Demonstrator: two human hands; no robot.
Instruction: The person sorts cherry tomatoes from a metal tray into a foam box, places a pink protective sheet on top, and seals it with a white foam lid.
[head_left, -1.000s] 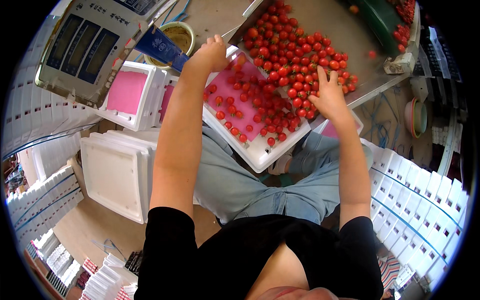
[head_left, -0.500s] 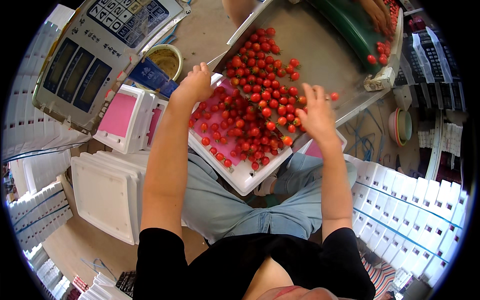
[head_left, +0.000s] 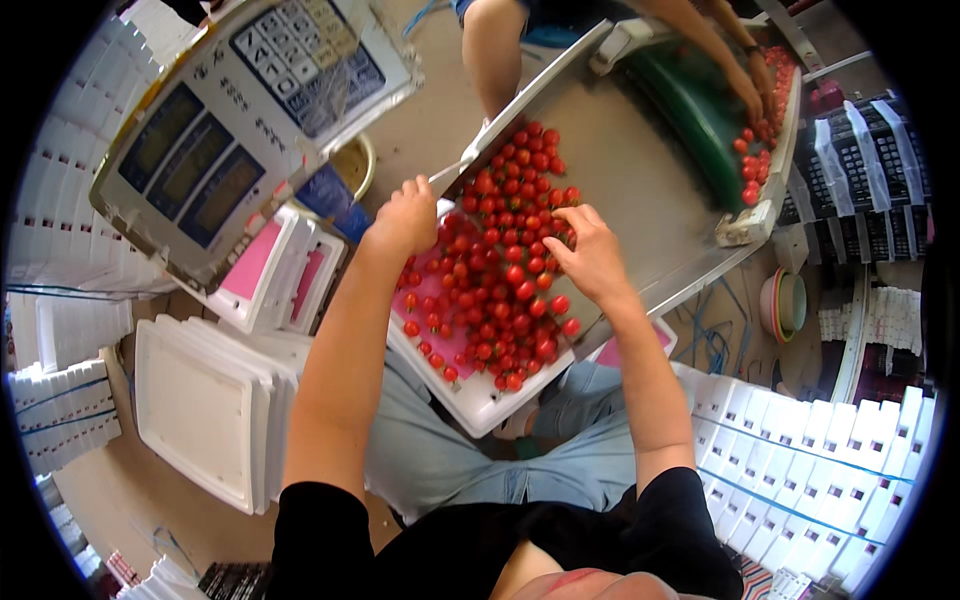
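Left hand [head_left: 405,218] was found curled at white box [head_left: 472,412], hold unclear; right hand [head_left: 590,256] was noted half-open, empty, at tomatoes [head_left: 515,273].

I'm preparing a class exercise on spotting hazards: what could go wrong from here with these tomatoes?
Tomatoes lying by the near corner of the white box might roll over its rim. Those at the lip of the metal tray could drop outside the box. The right hand, its fingers against tomatoes, may bruise some if it presses hard.
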